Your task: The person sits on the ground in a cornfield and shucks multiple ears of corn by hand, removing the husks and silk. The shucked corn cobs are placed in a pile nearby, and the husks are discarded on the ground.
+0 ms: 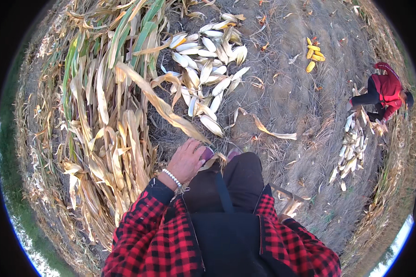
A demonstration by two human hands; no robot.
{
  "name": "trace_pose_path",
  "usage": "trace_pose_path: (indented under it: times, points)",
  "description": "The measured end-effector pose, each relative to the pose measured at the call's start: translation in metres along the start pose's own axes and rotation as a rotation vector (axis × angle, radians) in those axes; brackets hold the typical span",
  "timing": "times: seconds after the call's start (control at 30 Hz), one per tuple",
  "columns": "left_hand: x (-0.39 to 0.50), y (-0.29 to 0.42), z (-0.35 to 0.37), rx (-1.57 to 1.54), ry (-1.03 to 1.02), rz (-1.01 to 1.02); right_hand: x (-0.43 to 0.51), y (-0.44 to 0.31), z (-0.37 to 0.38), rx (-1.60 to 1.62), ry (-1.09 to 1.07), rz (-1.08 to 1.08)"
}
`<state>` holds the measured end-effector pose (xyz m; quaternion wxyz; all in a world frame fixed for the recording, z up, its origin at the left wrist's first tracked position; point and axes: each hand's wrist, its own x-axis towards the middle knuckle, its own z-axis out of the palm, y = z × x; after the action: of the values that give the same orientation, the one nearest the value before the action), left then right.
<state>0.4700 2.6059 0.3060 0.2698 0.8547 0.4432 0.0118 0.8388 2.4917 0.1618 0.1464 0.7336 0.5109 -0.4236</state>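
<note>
My left hand, with a white bead bracelet at the wrist, is over my left knee and beside a purple shoe; its fingers are bent. A long dry corn leaf reaches from the stalks to just past its fingertips; whether they touch it I cannot tell. Mostly hidden behind the checked sleeve, my right hand is at a wooden frame, perhaps a stool, at my right side. Ahead of my feet lies a heap of corn ears in pale husks, a few showing yellow kernels.
Dry and green corn stalks lie piled along my left. Several husked yellow ears rest on the soil at the upper right. A co-worker in red bends beside another heap of corn ears. A curled husk lies ahead.
</note>
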Motion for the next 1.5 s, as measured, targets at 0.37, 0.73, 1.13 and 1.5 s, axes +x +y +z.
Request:
trace_pose_path:
  times: [0.37, 0.73, 1.13, 1.5]
  points:
    - [0.162, -0.071, 0.012, -0.032, -0.529, -0.157, 0.284, -0.156, -0.158, 0.099, 0.084, -0.317]
    - [0.282, -0.185, 0.150, -0.287, -0.537, -0.376, 0.220, 0.037, -0.069, -0.070, -0.455, -0.078]
    - [0.262, -0.291, 0.421, -0.104, -0.680, 0.085, 0.220, 0.076, -0.031, -0.125, -0.601, 0.184]
    - [0.305, -0.348, 0.440, -0.147, -0.907, 0.148, 0.285, 0.085, -0.026, -0.252, -0.553, 0.214]
